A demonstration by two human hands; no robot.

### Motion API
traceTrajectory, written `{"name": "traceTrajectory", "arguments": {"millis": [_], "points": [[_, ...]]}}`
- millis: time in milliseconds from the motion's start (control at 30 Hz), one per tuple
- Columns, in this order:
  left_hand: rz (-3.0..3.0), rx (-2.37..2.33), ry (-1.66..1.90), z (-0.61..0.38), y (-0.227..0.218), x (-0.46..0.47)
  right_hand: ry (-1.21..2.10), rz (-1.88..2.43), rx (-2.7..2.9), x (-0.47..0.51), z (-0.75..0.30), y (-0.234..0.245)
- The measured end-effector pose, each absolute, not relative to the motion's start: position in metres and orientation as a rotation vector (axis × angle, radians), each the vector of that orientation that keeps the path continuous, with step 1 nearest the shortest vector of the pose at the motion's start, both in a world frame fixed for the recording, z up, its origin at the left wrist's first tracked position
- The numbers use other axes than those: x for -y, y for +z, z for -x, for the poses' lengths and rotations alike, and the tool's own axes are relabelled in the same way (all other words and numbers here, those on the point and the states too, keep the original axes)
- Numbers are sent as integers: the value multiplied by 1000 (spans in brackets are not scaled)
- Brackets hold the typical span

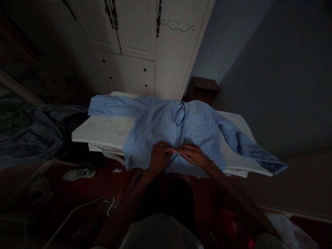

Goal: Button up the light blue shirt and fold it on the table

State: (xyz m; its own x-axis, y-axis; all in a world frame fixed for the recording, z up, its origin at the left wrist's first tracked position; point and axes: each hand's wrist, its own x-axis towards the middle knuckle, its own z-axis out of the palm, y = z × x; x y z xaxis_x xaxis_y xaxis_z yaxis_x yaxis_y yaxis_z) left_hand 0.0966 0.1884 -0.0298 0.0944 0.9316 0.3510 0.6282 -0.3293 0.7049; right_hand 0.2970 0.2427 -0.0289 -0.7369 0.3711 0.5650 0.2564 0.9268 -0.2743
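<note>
A light blue button-up shirt (pixel 166 128) lies front side up on a white board (pixel 103 131), its sleeves spread to the left and right. My left hand (pixel 160 155) and my right hand (pixel 193 155) meet at the shirt's front placket near the bottom hem. The fingers of both hands are pinched on the fabric where the buttons run. The right sleeve (pixel 259 155) hangs over the board's right end.
A white wardrobe (pixel 145 45) with drawers stands behind the board. A brown side table (pixel 203 88) sits in the corner. Dark clothes (pixel 33 131) are piled at the left. A white shoe (pixel 77 173) and a wire hanger (pixel 103 204) lie on the red floor.
</note>
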Motion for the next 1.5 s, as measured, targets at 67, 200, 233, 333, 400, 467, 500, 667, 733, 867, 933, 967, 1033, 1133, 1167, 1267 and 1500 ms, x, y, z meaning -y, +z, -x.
{"name": "traceTrajectory", "arguments": {"millis": [67,200,233,333,400,467,500,667,733,867,933,967,1033,1133,1167,1267,1500], "points": [[-2003,-1549,1131,-98,-31,-187,187,456,2410,-241,-297,-31],[-2038,-1613,1112,-99,-33,-185,91,457,2416,-239,-296,-31],[-2056,-1609,1102,-99,-33,-184,73,457,2425,-238,-296,-30],[-2119,-1569,1097,-99,-34,-179,57,459,2445,-238,-296,-30],[-2155,-1548,1105,-99,-34,-174,54,473,2451,-238,-297,-31],[-2167,-1545,1131,-100,-35,-169,50,492,2462,-238,-297,-33],[-2163,-1547,1150,-100,-36,-167,50,496,2468,-238,-298,-34],[-2157,-1570,1218,-107,-42,-163,100,473,2441,-239,-298,-36],[-2139,-1628,1243,-111,-46,-164,135,470,2428,-239,-298,-36],[-2103,-1711,1238,-116,-50,-165,258,449,2399,-241,-297,-35],[-2127,-1715,1221,-117,-50,-164,323,449,2384,-242,-297,-35],[-2148,-1714,1217,-118,-50,-164,351,458,2383,-243,-297,-35],[-2188,-1714,1229,-118,-50,-163,410,488,2394,-244,-298,-35],[-2227,-1729,1301,-121,-52,-161,527,542,2395,-245,-298,-35],[-2230,-1738,1331,-122,-53,-161,572,560,2386,-246,-299,-35],[-2216,-1767,1370,-124,-56,-160,692,622,2360,-248,-298,-34],[-2098,-1794,1302,-127,-55,-160,857,775,2320,-252,-297,-35]]}}
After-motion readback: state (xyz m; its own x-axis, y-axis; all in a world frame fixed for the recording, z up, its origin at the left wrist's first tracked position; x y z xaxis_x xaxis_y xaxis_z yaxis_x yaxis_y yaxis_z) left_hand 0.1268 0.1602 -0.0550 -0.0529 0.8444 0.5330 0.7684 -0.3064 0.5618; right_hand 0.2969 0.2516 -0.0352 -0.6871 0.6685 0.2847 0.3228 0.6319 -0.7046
